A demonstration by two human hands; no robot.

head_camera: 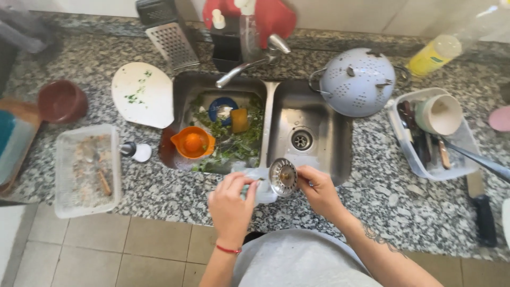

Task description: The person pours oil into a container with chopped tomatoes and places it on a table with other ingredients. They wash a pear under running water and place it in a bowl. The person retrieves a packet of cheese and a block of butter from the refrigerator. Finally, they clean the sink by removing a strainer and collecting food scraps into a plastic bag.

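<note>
Sink strainer (283,177), round and perforated steel, sits between my two hands over the front edge of the double sink (319,159), just above the granite surface (382,196). It faces up toward me, its short stem pointing away from my face. My right hand (319,192) pinches its right rim, fingers closed on the metal. My left hand (230,204) is clamped on a crumpled clear plastic bag (258,187) that touches the strainer's left side, so the bag lies directly left of it. Both hands are about equally near. The bag's mouth is hidden by my fingers, and whatever clings to the strainer is too small to make out.
</note>
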